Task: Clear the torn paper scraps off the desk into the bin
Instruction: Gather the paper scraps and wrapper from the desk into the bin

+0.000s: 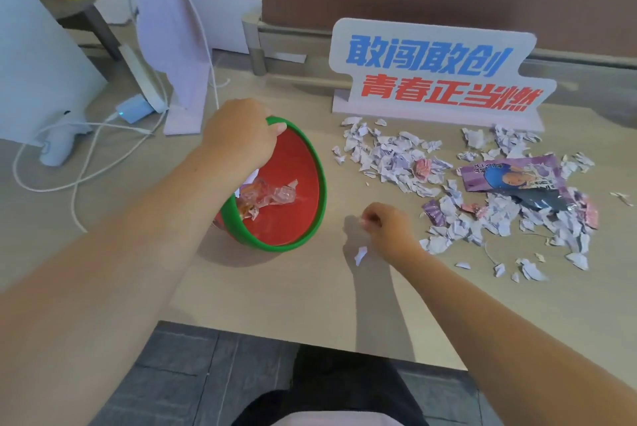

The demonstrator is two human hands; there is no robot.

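A round bin (312,163), red inside with a green rim, stands tilted on the desk left of centre. My left hand (238,132) grips its far rim. Crumpled clear and red wrappers (272,196) lie inside it. My right hand (386,224) hovers just right of the bin with fingers pinched on a small white scrap. One loose scrap (360,255) lies below that hand. Many torn white paper scraps (389,158) spread over the desk to the right, some around a purple snack wrapper (513,176).
A white sign with blue and red characters (437,77) stands behind the scraps. A white cable (86,157), a blue charger (132,108) and a white board (172,39) lie at the left. The desk's front edge (310,339) runs near my lap.
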